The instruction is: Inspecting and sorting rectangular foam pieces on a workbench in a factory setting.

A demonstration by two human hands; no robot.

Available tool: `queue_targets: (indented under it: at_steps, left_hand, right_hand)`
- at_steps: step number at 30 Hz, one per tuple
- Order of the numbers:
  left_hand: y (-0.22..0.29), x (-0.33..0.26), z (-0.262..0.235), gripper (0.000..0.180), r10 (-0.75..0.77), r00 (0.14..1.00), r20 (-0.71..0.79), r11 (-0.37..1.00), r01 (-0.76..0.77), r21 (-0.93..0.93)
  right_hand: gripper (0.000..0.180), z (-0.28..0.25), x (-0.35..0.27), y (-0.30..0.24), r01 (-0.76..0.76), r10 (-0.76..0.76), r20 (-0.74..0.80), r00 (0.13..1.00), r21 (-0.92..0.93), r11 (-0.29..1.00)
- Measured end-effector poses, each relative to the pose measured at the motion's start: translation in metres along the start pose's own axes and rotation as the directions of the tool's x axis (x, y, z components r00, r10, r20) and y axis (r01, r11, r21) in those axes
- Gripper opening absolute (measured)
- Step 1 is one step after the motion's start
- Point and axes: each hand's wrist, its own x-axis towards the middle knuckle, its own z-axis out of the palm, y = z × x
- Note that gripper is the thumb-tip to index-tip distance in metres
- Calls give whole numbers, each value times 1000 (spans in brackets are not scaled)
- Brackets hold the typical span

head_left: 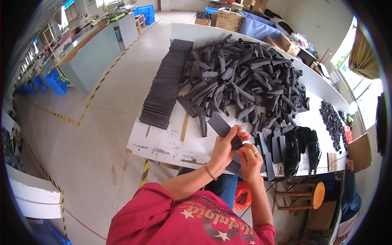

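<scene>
Holding item: one flat black strip (221,125), gripped by the left hand (223,148), fingers curled round its lower end. Long axis runs from upper left to lower right, the free end pointing up and away toward the pile; it sits just above the near edge of the table (163,143).

Right hand (250,157): fingers pinched on a small pale piece (247,141) pressed against the strip, touching the left hand. A ring on one finger; a thin bracelet (210,172) on the left wrist.

Surface: long white table, scuffed and marked near the front edge.
- Large heap of rolled black tubes (245,77), centre.
- Neat row of stacked flat black strips (166,81), left of the heap.
- Wooden stick (185,127), lying between row and heap.
- Upright black pieces and dark round items (294,149), just right of the hands.
- Smaller dark pile (331,122), far right.

Room: workshop with grey concrete floor (90,134), yellow-and-black floor tape, blue crates (143,12), cardboard boxes (228,18), windows along the right wall, wooden stool (306,196) below the table.
</scene>
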Motion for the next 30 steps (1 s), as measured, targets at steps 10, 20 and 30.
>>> queue_targets:
  at_steps: [10,20,30]
  left_hand:
    - [-2,-1,2,26,26,999,-32,999,-27,-36]
    - [-5,-1,-2,27,37,999,-9,998,-37,-51]
    - [12,2,-7,46,102,983,150,989,-117,92]
  right_hand:
    - [16,4,1,2,11,-10,-12,1000,2,1000]
    - [16,6,-1,3,5,-5,-10,1000,-2,1000]
    - [19,8,0,-17,-257,261,-20,965,134,957]
